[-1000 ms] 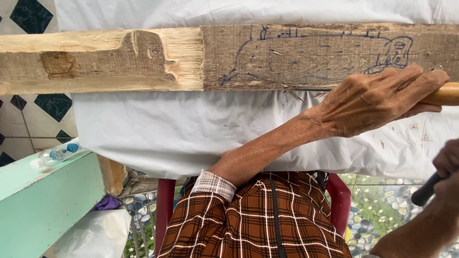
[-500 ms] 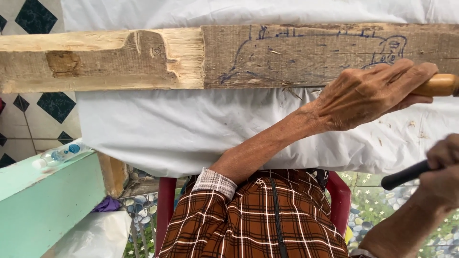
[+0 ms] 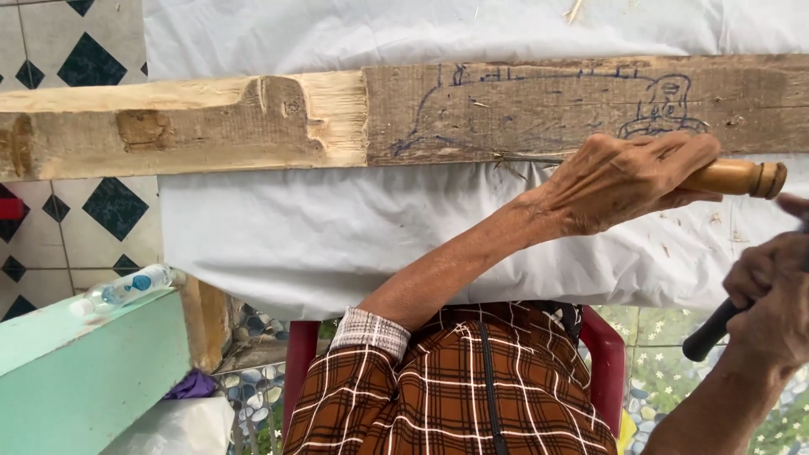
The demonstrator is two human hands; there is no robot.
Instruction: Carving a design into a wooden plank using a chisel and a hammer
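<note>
The left hand (image 3: 628, 181) is wrapped in a closed grip around a chisel (image 3: 731, 177), fingers folded over its turned wooden handle so that only the butt end of the handle shows beyond the knuckles. The chisel lies almost level, its long axis running along the wooden plank (image 3: 404, 114), butt toward the plank's pencilled end and thin metal blade pointing toward the pale carved end; the tip meets the plank's near edge just under the blue sketch (image 3: 548, 105) drawn on its weathered face. The plank rests lengthwise across the counter, which is draped in a white sheet (image 3: 320, 227), and both its ends run out of view. Past the chisel's butt, the right hand (image 3: 771, 291) is closed around a dark tool handle (image 3: 712, 333); the frame edge cuts off the tool's head, so what kind it is cannot be told. Most of the blade is hidden by the left hand. Below the plank, a plaid sleeve (image 3: 447, 396) and a red chair (image 3: 602, 354) show, and a clear plastic bottle (image 3: 126, 288) lies on a green ledge (image 3: 84, 371) beneath the plank's carved end.
</note>
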